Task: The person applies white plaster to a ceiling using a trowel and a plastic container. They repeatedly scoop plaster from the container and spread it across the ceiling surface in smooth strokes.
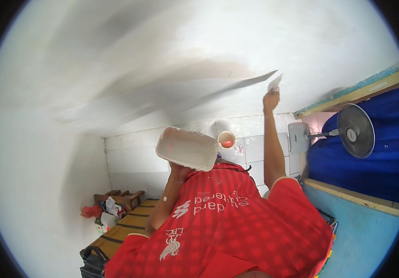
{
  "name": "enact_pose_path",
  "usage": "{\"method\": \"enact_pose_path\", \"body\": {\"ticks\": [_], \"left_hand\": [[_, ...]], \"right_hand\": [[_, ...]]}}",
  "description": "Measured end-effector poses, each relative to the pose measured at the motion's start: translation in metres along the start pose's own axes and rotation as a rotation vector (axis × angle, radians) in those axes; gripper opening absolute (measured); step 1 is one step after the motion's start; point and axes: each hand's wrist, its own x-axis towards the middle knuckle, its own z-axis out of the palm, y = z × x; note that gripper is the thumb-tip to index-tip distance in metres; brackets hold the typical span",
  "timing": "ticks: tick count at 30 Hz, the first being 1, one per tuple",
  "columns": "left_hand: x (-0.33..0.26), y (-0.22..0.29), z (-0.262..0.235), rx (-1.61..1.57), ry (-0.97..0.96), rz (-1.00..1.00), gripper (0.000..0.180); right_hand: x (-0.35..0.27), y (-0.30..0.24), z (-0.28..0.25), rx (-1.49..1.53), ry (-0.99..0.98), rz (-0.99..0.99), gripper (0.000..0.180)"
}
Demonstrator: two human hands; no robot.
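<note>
My left hand (179, 171) supports a white rectangular tub (188, 148) from below, in front of my chest; most of its fingers are hidden behind it. White residue coats the tub's inside and rim. Stretched out ahead and to the right, my right hand (272, 99) is closed around a flat, pale scraper (276, 83) with white smears. The scraper is close to the white wall (310, 51); I cannot tell whether it touches. Grey and beige patches and dark streaks of shadow spread across the wall left of the scraper.
A white bucket (226, 140) with something orange inside stands on the tiled floor (137, 150). To the right are a standing fan (356, 130), a blue curtain (385, 162) and wooden framing (354, 197). A small wooden stool (127, 199) and cluttered bags lie left.
</note>
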Motion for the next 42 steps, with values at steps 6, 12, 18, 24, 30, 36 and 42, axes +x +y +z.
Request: {"method": "enact_pose_path", "body": {"ticks": [6, 12, 18, 24, 30, 36, 42], "left_hand": [[-0.012, 0.005, -0.016, -0.115, 0.102, 0.009, 0.058], [-0.01, 0.02, -0.021, -0.145, 0.125, 0.027, 0.058], [-0.006, 0.027, -0.024, -0.174, 0.109, 0.059, 0.058], [-0.007, 0.017, -0.018, -0.197, 0.07, 0.01, 0.058], [-0.009, -0.003, -0.008, -0.243, 0.023, -0.05, 0.058], [-0.02, -0.001, 0.018, -0.245, -0.013, -0.029, 0.058], [-0.013, 0.007, 0.06, 0.97, -0.138, 0.473, 0.056]], "right_hand": [[-0.114, -0.142, 0.06, -0.017, -0.129, 0.127, 0.049], [-0.212, -0.169, 0.07, 0.187, -0.562, -0.346, 0.038], [-0.194, -0.162, -0.017, 1.182, -1.31, 0.411, 0.027], [-0.146, -0.094, -0.066, 1.321, -1.122, 0.507, 0.021], [-0.079, -0.062, -0.086, 1.417, -0.921, 0.592, 0.017], [-0.005, -0.055, -0.032, 1.013, -0.919, 0.042, 0.02], [0.157, -0.063, -0.016, 0.441, -0.781, -0.554, 0.019]]}}
